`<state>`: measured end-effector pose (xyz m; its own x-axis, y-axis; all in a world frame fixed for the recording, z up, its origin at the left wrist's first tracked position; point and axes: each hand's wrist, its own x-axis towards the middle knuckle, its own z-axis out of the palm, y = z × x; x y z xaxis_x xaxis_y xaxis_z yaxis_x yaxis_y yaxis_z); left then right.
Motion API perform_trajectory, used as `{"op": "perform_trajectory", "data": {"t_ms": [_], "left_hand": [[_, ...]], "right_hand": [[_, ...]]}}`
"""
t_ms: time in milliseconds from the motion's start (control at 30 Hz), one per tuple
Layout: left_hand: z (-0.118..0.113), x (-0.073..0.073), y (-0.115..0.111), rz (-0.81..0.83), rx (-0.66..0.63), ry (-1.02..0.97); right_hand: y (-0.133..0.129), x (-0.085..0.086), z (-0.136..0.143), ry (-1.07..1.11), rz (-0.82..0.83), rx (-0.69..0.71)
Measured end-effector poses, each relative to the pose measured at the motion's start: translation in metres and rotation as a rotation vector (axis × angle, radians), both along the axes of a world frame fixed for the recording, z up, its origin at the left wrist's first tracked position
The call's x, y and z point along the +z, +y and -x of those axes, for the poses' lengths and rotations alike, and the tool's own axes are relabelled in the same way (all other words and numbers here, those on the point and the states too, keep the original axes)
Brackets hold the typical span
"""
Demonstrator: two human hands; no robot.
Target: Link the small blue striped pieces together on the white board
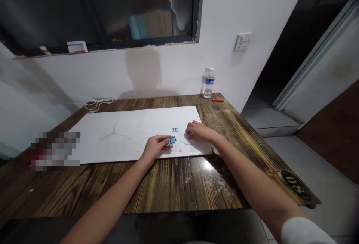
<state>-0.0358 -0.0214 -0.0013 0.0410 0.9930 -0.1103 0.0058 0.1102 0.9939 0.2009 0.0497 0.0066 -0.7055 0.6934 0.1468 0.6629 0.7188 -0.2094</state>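
A long white board lies on the wooden table, with thin dark lines on its left part and near its right end. My left hand is closed over the board, pinching a small piece with blue outlined shapes between thumb and fingers. Just beyond it, a similar small blue-marked piece rests flat on the board. At the board's right end, my right hand has its fingers curled down close to the surface. Whatever those fingertips may hold is hidden.
A water bottle and a red stick-like object stand and lie at the table's back right corner. White cable is coiled at the back left. Small white scraps dot the table near its front edge.
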Motion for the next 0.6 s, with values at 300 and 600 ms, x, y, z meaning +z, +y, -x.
{"op": "perform_trajectory", "data": {"t_ms": [300,600], "left_hand": [[-0.003,0.005,-0.002,0.009,0.03,-0.036],[-0.001,0.002,-0.001,-0.005,0.02,-0.028]], "right_hand": [[-0.011,0.024,-0.004,-0.032,0.095,0.086],[-0.071,0.01,-0.014,0.048,0.133,0.079]]}}
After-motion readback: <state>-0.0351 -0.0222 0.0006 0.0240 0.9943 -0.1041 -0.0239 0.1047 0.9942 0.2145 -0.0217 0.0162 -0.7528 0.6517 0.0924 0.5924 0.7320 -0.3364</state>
